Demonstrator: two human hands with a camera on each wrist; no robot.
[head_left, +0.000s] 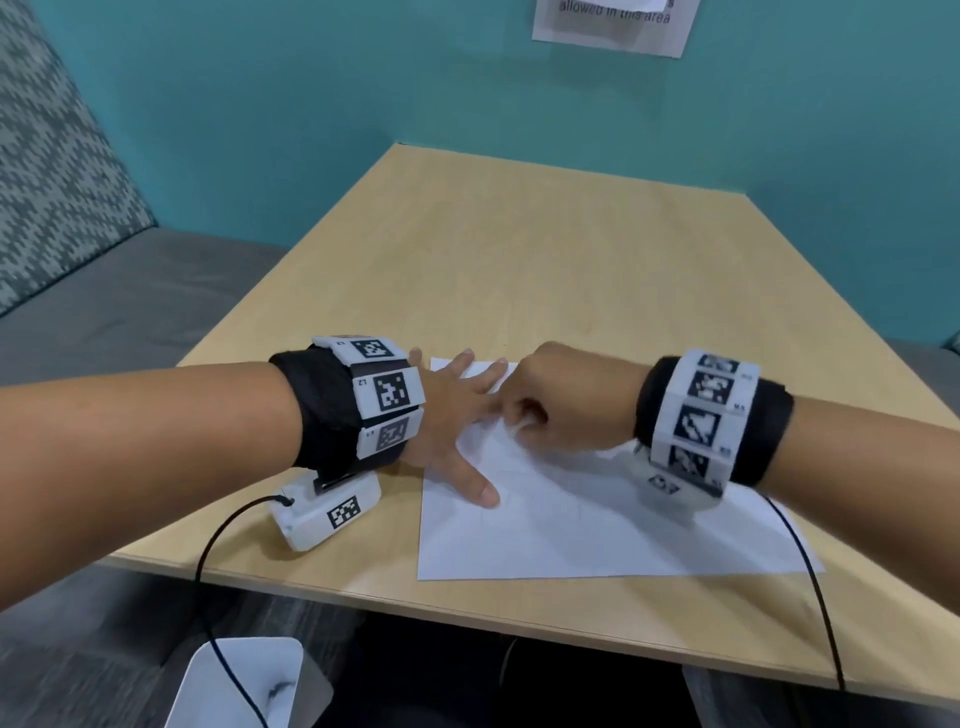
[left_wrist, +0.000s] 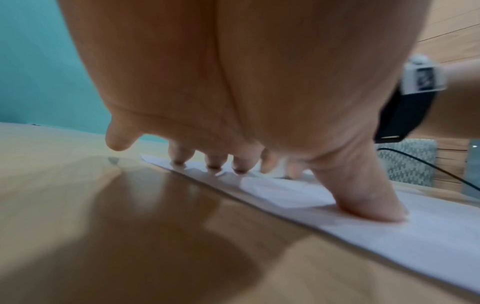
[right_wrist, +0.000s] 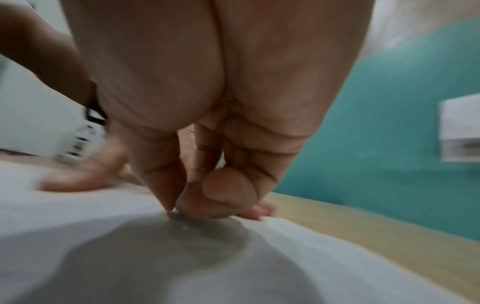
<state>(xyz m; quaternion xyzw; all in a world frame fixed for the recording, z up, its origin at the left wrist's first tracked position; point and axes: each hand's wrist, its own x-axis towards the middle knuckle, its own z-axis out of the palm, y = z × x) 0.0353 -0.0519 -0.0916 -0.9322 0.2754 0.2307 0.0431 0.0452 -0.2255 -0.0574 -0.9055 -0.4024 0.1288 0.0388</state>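
A white sheet of paper (head_left: 597, 519) lies flat on the wooden table (head_left: 519, 249), close to the near edge, its long axis running roughly left to right in front of the person. Both hands sit at its far left corner, so most of the sheet stretches away from them, towards the person and to the right.

The left hand (head_left: 447, 410) is spread wide, fingers straight. The left wrist view shows three fingertips (left_wrist: 213, 164) planted along the sheet's edge and the thumb (left_wrist: 369, 201) pressed down further in, while the little finger (left_wrist: 118, 142) hangs clear over bare wood. It pins the sheet rather than grasps it.

The right hand (head_left: 566, 400) is curled, just beside the left forefinger. In its own wrist view the thumb (right_wrist: 158, 176) and a fingertip (right_wrist: 226, 195) meet on the sheet — they seem to nip up a small ridge of it, though blur leaves it unsure whether they only press (a pale raised bit shows between the hands in the left wrist view too).

Whatever comes next, a fold or a crease, likely turns on this: the right hand is the working one and the free length lies to its near right, so the pull would run away from the anchoring left hand.
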